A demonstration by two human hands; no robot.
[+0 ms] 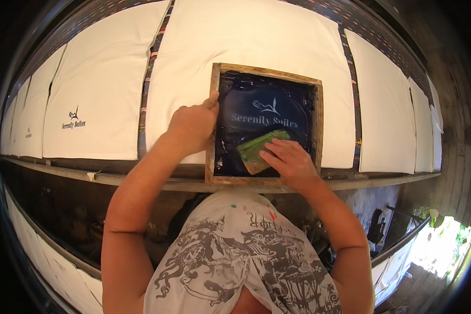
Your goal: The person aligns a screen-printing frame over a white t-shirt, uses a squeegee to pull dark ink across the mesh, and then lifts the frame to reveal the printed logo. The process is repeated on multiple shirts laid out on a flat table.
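Note:
A wooden screen printing frame (319, 125) lies on a white cloth (256, 31), near the table's front edge. Dark ink coats its mesh around a pale logo with lettering (266, 112). At the frame's left side, my left hand (192, 124) grips the wooden edge, fingers curled and the index finger near the rim. My right hand (294, 163) holds a green squeegee (255, 153), tilted against the inked mesh in the lower part of the frame, just below the lettering. The fingertips lie over its right end, and the thumb is hidden.
To the left, a white cloth (97, 78) bears a dark printed logo, with more printed cloths beyond. Plain white cloths (384, 104) lie to the right. A wooden rail (125, 179) runs along the table's front. Another row of cloths (47, 267) is behind me at lower left.

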